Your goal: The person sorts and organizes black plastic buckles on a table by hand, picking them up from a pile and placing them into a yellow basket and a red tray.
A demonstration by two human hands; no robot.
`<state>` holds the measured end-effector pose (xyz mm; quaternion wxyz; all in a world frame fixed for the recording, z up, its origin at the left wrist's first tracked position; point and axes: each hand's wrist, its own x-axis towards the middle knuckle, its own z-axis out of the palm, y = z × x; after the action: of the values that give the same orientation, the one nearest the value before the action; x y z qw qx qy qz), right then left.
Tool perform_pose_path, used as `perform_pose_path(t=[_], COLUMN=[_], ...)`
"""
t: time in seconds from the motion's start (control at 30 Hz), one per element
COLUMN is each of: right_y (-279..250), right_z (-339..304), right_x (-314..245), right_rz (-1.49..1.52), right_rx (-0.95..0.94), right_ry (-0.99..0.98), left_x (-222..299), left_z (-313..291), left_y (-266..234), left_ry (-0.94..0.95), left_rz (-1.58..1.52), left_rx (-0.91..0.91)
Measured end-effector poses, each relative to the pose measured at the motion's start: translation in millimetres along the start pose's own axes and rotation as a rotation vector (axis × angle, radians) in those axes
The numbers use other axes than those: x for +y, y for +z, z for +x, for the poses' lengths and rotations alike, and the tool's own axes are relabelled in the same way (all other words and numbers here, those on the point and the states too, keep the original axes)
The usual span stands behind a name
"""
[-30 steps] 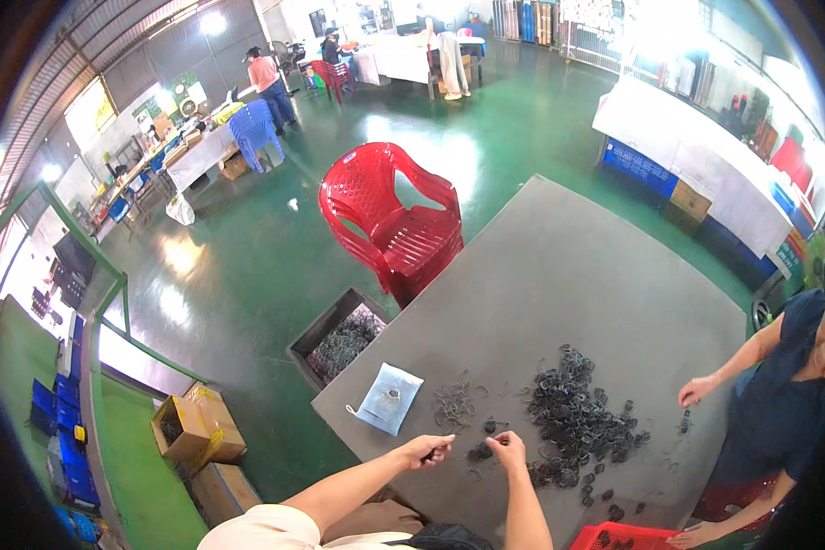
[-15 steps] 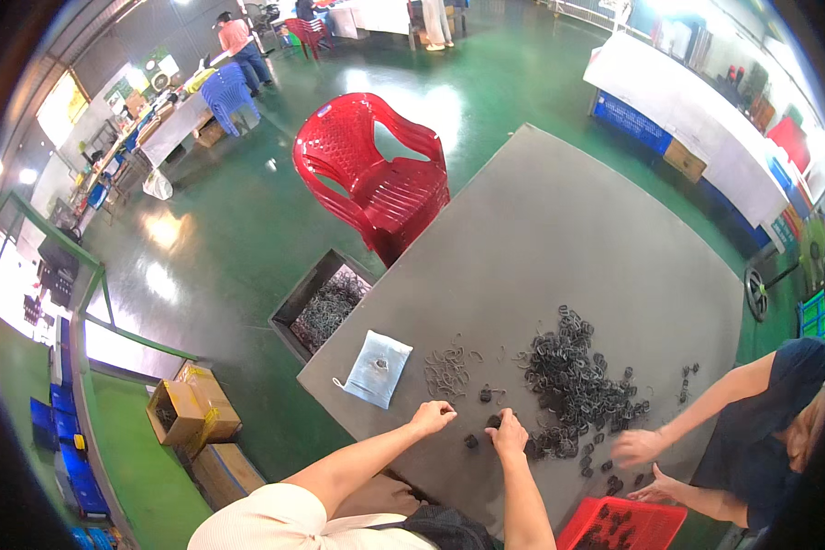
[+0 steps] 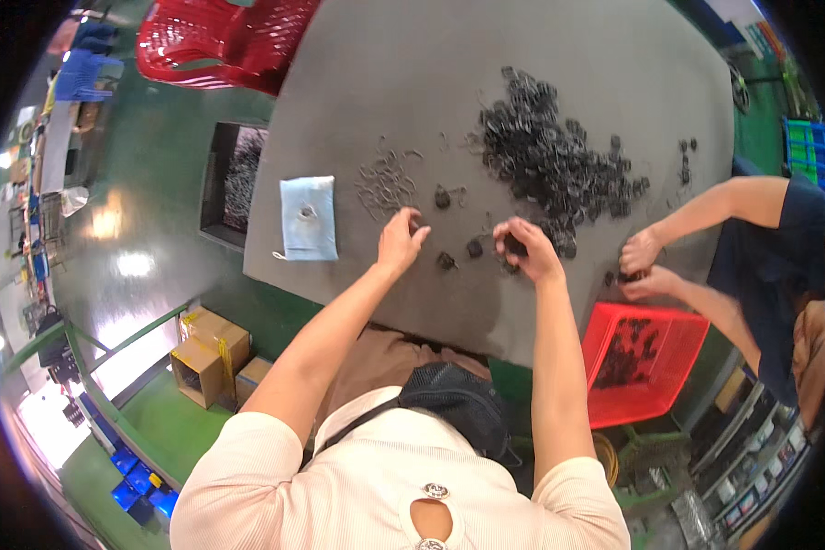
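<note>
Small black parts (image 3: 449,260) lie on the grey surface (image 3: 614,55) between the left hand (image 3: 400,240), grip pinched together, and the right hand (image 3: 527,249), grip clamped on one black part (image 3: 514,246).

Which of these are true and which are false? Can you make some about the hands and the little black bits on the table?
1. A pile of small dark parts lies on the grey table. True.
2. The left hand rests on the blue pouch. False: the pouch lies apart, to its left.
3. The basket beside the table is red. True.
4. The right hand is raised far above the table. False: it is down at the parts.
</note>
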<state>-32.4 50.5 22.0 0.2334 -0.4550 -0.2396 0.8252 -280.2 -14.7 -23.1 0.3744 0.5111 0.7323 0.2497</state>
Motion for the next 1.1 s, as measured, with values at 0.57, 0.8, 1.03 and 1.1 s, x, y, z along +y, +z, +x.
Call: perform_pose_path(t=[0.57,0.8,1.03,1.1], right_y=[18,23,79,80], right_z=[3,-3,15,13], right_x=[40,43,85,86], right_rz=[-0.648,-0.452,-1.450,-1.414], right_rx=[0.107,0.036,0.351,0.335], right_ry=[0.119,0.138,-0.121,-0.120], left_x=[37,37,26,38], left_z=[36,63,60,55], left_y=[19,-9,-24,-16], left_ry=[-0.007,-0.478,-0.204,-0.057], left_rz=[0.205,-0.652,-0.126,0.045], left_rx=[0.058,-0.467,-0.163,-0.111])
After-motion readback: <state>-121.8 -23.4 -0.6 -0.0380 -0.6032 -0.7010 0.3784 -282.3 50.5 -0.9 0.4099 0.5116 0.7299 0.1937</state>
